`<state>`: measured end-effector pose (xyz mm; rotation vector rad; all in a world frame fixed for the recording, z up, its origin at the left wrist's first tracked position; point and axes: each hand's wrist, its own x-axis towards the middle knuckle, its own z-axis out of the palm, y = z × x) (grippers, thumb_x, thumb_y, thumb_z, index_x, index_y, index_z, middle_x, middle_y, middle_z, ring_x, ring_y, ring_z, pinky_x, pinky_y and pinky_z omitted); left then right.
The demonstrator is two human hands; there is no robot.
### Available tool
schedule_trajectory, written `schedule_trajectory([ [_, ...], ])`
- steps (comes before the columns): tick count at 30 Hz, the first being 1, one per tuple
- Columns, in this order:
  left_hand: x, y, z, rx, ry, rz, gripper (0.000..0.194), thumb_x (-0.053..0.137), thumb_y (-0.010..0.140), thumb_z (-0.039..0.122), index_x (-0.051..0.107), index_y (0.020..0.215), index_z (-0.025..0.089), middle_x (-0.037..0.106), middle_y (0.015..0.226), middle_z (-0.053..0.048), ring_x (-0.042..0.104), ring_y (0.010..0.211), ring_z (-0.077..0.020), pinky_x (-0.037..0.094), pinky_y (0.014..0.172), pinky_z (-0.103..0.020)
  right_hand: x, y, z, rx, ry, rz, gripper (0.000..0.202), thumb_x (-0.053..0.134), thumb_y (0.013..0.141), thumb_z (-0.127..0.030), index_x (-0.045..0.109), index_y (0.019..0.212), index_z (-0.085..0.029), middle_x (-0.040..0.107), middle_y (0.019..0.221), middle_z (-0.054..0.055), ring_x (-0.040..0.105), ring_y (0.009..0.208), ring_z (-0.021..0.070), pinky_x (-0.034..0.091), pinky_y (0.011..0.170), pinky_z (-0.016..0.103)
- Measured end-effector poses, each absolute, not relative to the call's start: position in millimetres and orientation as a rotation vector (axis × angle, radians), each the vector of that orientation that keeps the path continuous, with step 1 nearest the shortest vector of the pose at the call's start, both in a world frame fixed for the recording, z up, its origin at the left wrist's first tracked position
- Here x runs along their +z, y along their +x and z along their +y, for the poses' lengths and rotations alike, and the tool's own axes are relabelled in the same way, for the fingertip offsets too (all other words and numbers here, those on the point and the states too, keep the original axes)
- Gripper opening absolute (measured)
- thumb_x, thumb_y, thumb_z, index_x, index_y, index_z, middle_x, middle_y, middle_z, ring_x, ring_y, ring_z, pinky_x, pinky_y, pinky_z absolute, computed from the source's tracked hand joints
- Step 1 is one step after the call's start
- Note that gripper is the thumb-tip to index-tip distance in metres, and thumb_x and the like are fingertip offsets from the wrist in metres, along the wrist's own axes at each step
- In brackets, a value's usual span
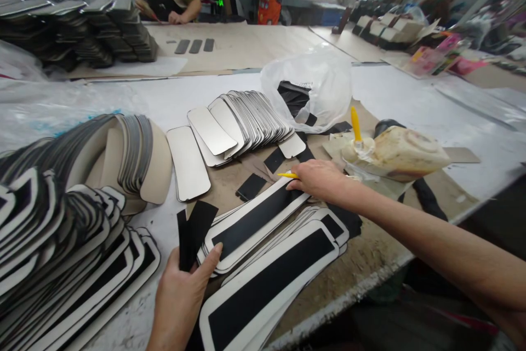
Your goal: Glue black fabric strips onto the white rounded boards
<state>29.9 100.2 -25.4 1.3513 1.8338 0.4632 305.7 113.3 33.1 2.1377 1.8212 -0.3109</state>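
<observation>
- The white-edged panel lies atop a pile between the hands; its dark strip is best kept flat, evenly inside the border.
- Left hand: thumb on the near-left end, other fingers partly hidden, grip unclear; light, steady pressure suits.
- Right hand: fingers clamped on a yellow tool, far-right end; avoid scraping.

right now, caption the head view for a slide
Left hand and right hand at opposite ends of a black-centred panel, stacked panels alongside.
</observation>
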Motion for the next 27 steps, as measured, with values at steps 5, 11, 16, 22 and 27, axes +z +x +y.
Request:
schedule_trajectory([
  [5, -27.2, 32.2, 98.9, 0.494, 1.353, 1.833, 0.048, 0.063, 0.061, 0.061, 0.055, 0.087, 0.020, 0.063, 0.070, -0.002, 0.060, 0.072, -0.0257, 0.043, 0.067, -0.034, 34.4, 301.1, 114.9, -0.285, 2.153, 1.816, 0.037, 0.055, 0.081, -0.046, 0.068, 0.091, -0.013, 0.069, 0.088, 0.017, 0.064, 0.084, 0.0301, 0.045, 0.065, 0.032],
  [11, -22.7, 34.4, 97.7, 0.468, 1.417, 1.883, 0.040, 0.061, 0.063, 0.058, 0.053, 0.078, 0.022, 0.058, 0.061, 0.000, 0.058, 0.065, -0.0244, 0.042, 0.063, -0.033, 45.4, 315.1, 108.4, -0.109, 2.284, 1.764, 0.042, 0.046, 0.085, -0.052, 0.063, 0.095, -0.015, 0.067, 0.090, 0.016, 0.063, 0.083, 0.0308, 0.042, 0.063, 0.033],
  [16, -21.1, 35.6, 94.8, 0.525, 1.426, 1.852, 0.033, 0.059, 0.067, 0.054, 0.052, 0.076, 0.023, 0.056, 0.060, 0.001, 0.058, 0.062, -0.0234, 0.043, 0.059, -0.030, 46.0, 343.2, 93.3, -0.121, 2.470, 1.808, 0.036, 0.034, 0.092, -0.043, 0.059, 0.089, -0.016, 0.066, 0.082, 0.010, 0.062, 0.075, 0.0229, 0.038, 0.062, 0.028],
  [22, -24.6, 32.7, 97.2, 0.526, 1.432, 1.834, 0.035, 0.061, 0.065, 0.054, 0.055, 0.081, 0.023, 0.057, 0.062, -0.001, 0.059, 0.065, -0.0250, 0.044, 0.059, -0.031, 32.7, 335.0, 78.3, -0.317, 2.500, 1.905, 0.032, 0.037, 0.091, -0.041, 0.057, 0.081, -0.018, 0.064, 0.078, 0.006, 0.059, 0.072, 0.0181, 0.037, 0.064, 0.024],
  [27, -29.2, 28.0, 99.2, 0.504, 1.361, 1.784, 0.045, 0.065, 0.063, 0.053, 0.057, 0.090, 0.018, 0.061, 0.069, -0.002, 0.059, 0.067, -0.0240, 0.044, 0.063, -0.032, 32.6, 324.2, 72.3, -0.210, 2.624, 1.976, 0.030, 0.043, 0.087, -0.047, 0.053, 0.077, -0.020, 0.061, 0.073, 0.003, 0.056, 0.068, 0.0176, 0.038, 0.065, 0.026],
])
